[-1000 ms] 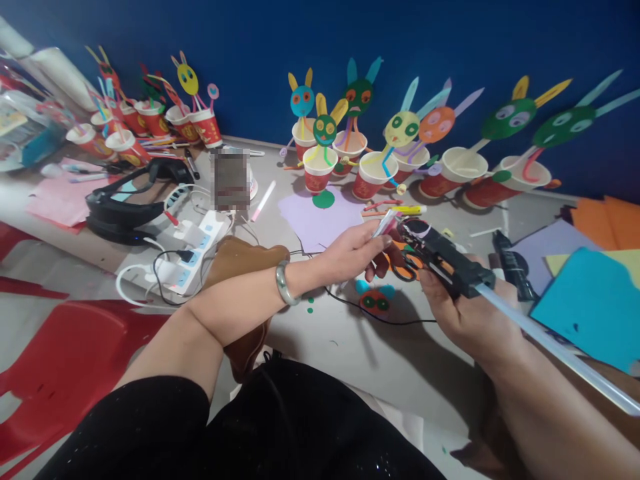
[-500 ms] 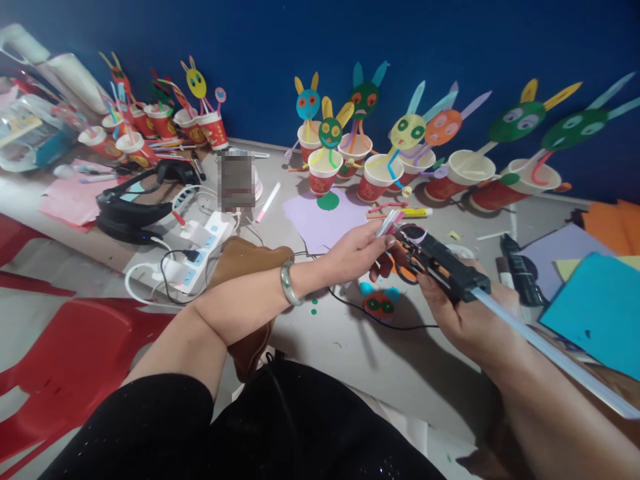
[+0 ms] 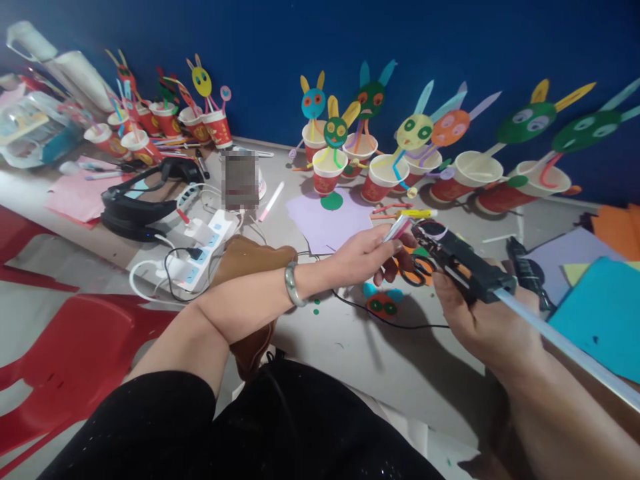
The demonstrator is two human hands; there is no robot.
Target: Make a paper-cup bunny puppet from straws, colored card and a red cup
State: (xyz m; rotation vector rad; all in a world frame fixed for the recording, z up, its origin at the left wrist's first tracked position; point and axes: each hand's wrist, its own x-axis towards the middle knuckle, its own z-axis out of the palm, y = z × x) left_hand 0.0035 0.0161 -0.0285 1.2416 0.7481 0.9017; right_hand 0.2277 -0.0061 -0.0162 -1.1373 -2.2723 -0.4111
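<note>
Our left hand [image 3: 367, 257] pinches a short pale paper strip [image 3: 397, 228]; our right hand [image 3: 475, 320] grips the black hot-glue gun [image 3: 463, 261], its nozzle at the strip above the grey desk [image 3: 350, 347]. Since a second ago both hands have drifted slightly right, nozzle and strip still together; orange-handled scissors [image 3: 415, 270] lie beneath.

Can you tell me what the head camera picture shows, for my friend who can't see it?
A person's right hand holds a black glue gun with its tip close to a pink-and-white straw pinched in the left hand. Orange-handled scissors lie under the hands, and red paper cups with bunny faces line the blue wall.
</note>
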